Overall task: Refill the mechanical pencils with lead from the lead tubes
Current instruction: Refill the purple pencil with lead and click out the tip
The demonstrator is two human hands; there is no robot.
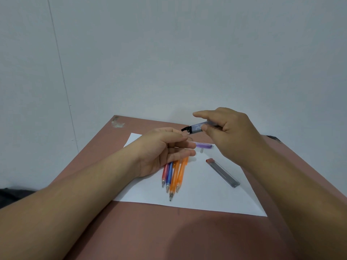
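My right hand (231, 132) holds a translucent lead tube (197, 127) level above the table, its black cap flipped open and pointing left. My left hand (165, 149) rests just below that opening, thumb and forefinger pinched together; anything between them is too small to see. A purple mechanical pencil (204, 145) pokes out to the right from behind the left fingertips, and I cannot tell whether the hand grips it. A small clear cap (201, 150) lies beside it. Several pencils, red (164, 174), blue (169, 176) and two orange (175, 177), lie partly under my left hand.
Everything sits on a white paper sheet (206, 199) on a reddish-brown table (150, 231) against a grey wall. A second lead tube with a red cap (223, 172) lies on the paper at the right. A dark object (273, 137) sits at the table's far right edge.
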